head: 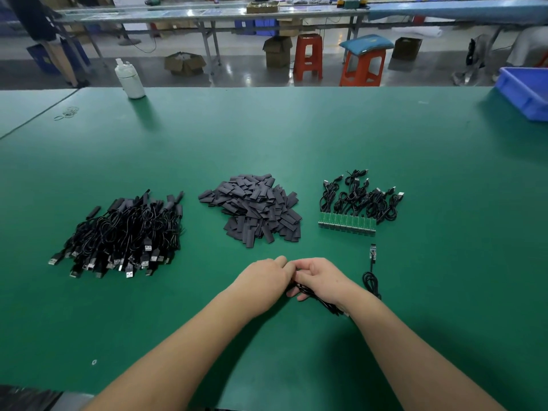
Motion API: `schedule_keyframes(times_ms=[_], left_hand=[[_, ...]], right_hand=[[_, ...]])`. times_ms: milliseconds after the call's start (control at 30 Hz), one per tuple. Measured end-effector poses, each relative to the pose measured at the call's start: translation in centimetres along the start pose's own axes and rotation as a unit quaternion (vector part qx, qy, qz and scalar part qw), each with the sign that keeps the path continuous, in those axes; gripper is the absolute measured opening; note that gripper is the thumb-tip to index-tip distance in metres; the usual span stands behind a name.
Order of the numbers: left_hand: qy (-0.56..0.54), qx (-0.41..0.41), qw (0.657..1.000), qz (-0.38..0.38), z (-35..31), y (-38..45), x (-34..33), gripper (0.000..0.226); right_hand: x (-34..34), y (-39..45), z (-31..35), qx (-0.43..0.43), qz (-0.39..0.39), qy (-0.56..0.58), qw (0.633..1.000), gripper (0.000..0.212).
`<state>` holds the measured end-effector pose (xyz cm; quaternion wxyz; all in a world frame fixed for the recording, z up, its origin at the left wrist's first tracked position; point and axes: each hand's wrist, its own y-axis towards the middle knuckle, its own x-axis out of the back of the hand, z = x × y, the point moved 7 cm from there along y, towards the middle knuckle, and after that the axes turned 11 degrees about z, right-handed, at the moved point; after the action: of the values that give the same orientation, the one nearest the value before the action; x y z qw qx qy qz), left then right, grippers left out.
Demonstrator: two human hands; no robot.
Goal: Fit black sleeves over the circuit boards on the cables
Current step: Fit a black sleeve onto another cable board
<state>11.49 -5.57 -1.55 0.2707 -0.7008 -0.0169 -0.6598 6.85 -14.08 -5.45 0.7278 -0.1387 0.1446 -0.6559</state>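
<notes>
- Head view: both hands meet over the green table, close to its near edge and about midway along it.
- The left hand has its fingers curled inward, knuckles up; what they pinch is hidden.
- The right hand has its fingers curled round a thin black cable, which trails out under the wrist toward the near edge.
- A heap of black sleeves lies mid-table, just beyond the hands.
- Toward the left edge sits a pile of sleeved cables, USB plugs pointing at the near edge.
- Toward the right edge, a row of green circuit boards with coiled cables behind.
- A single cable with a bare board lies just beside the right hand.
- A white bottle stands at the far edge; a blue bin sits at the far right corner.
</notes>
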Motion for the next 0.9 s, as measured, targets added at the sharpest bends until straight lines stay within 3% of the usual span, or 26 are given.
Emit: schedule_keyframes(times_ms=[200,300,333,433,500,600,767,833,900], left_hand=[[-0.035,-0.015,0.998,-0.055,0.2,-0.2,0.0,0.042],[-0.157,0.002,0.982,-0.108,1.1,-0.5,0.3,0.058],[-0.241,0.028,0.960,-0.139,1.7,-0.8,0.5,0.063],[-0.482,0.122,0.838,-0.224,3.3,-1.6,0.0,0.046],[-0.559,0.148,0.796,-0.177,3.0,-1.4,-1.2,0.038],[-0.674,0.099,0.729,-0.074,0.8,-0.7,-2.5,0.025],[-0.757,0.077,0.641,-0.099,-0.8,-0.4,-2.1,0.010],[-0.796,0.078,0.589,-0.114,-1.0,-0.3,-1.9,0.014],[-0.812,0.078,0.568,-0.114,-1.3,-0.2,-1.9,0.020]], right_hand=[[0.0,-0.1,0.1,0.000,-0.019,0.000,1.000,0.024],[0.1,-0.2,0.2,0.000,-0.032,0.024,0.999,0.020],[0.2,-0.3,0.4,0.003,-0.044,0.040,0.998,0.018],[1.1,-0.6,0.8,0.019,-0.095,0.112,0.989,0.018],[1.5,-0.9,1.3,0.038,-0.124,0.173,0.976,0.018],[1.7,-1.1,2.2,0.087,-0.151,0.280,0.944,0.018],[1.4,-0.7,3.5,0.107,-0.188,0.327,0.920,0.013],[1.5,-0.6,3.9,0.116,-0.209,0.311,0.920,0.012],[1.5,-0.5,4.1,0.119,-0.224,0.292,0.922,0.012]])
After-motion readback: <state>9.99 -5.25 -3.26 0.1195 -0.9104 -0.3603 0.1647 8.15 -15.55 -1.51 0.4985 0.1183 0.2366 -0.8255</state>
